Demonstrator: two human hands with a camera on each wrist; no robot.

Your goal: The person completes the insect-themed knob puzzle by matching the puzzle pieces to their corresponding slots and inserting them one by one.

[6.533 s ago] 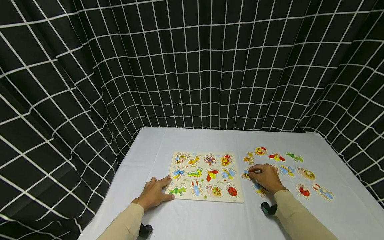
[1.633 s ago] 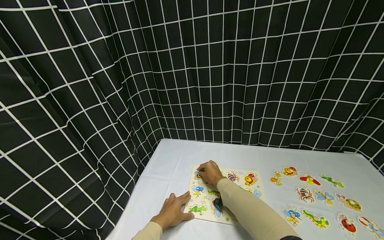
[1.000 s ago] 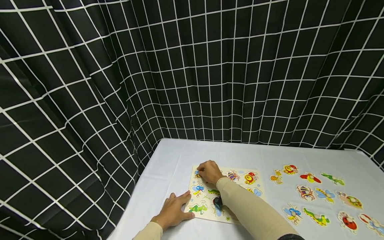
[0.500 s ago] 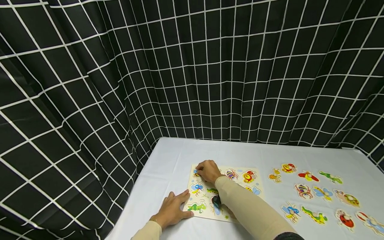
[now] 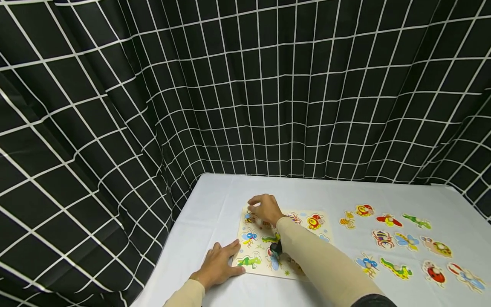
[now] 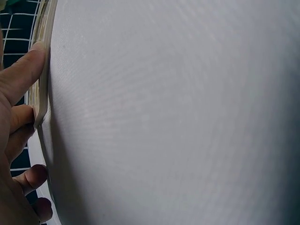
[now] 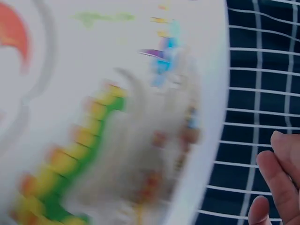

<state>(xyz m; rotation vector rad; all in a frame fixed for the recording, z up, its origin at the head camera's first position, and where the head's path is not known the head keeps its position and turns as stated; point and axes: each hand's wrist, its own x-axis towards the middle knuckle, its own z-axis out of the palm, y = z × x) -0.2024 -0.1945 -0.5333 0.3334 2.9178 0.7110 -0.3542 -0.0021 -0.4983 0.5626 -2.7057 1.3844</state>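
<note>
A cream puzzle board [image 5: 262, 268] printed with cartoon insects lies on the table in the head view. My left hand [image 5: 216, 264] rests at its left edge, fingers spread; in the left wrist view, the thumb [image 6: 26, 70] lies against the board's side. Above the far left corner hovers my right hand [image 5: 267, 209], thumb and fingers apart, nothing between them. Just beneath it a bee piece [image 5: 249, 218] lies in the corner spot. The right wrist view shows that hand's fingers [image 7: 279, 183] loosely bent, beside the blurred board with a caterpillar picture [image 7: 70, 159].
Several loose insect pieces lie to the right, among them a ladybug [image 5: 434, 273], a caterpillar [image 5: 397, 269], a spider [image 5: 383, 239] and a grasshopper [image 5: 417, 221]. White cloth covers the table [image 5: 215, 200]; a black gridded curtain [image 5: 245, 106] hangs behind.
My right hand took the bee piece from the right side and brought it to the board's far left corner. It has now let go and risen slightly. The left hand stays put.
</note>
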